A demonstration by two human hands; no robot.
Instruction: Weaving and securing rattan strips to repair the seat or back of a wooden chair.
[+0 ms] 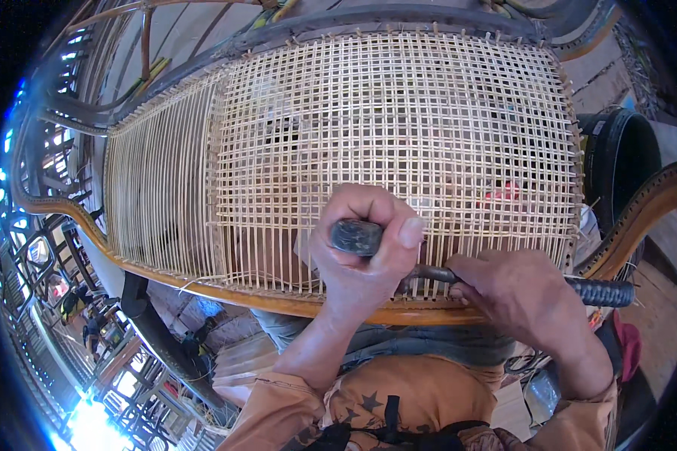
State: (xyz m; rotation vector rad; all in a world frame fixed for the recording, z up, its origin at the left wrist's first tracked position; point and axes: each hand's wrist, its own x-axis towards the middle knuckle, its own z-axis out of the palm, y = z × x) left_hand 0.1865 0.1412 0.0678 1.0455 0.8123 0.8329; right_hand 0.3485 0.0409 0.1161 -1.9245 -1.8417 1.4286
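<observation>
While seen almost end-on, shows as a dark handle [357,237] clenched inside the left grip [390,252], over the near part of a cane panel [399,135]. Points up toward the camera with the visible end, with long axis close to upright and with lower end hidden beneath the same grip. Just to the right, grasps with the right grip [519,289] a ribbed tool [602,292], lying crosswise: reaches leftward as a dark shaft toward the left grip, and points right and slightly down with the ribbed end. Cannot tell whether touching the left grip. Beyond both grips, spreads as closely woven cane with long axis left to right; farther left, thins to bare parallel strands. On the near side of the grips, curves lengthwise as a wooden rail [429,313].
</observation>
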